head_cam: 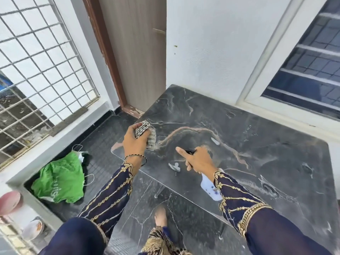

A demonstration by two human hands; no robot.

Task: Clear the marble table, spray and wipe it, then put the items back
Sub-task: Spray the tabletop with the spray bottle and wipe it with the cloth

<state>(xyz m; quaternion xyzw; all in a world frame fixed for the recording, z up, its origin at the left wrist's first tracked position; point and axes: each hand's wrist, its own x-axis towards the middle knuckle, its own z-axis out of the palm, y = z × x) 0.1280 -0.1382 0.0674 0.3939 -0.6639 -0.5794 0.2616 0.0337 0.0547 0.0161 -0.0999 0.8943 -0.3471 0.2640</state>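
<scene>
Left fingers [145, 134] grip one bundle [151, 138]; right hand [199, 161], perhaps one clip [189, 151].

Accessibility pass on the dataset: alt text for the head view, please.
A person's right hand grips a spray bottle over a dark marble table, while the left hand holds a patterned cloth at its left edge. A green bag lies on the floor.

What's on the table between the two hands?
In the head view, only the bare marble table lies between the left hand and right hand; a white scrap sits nearer the person.
</scene>
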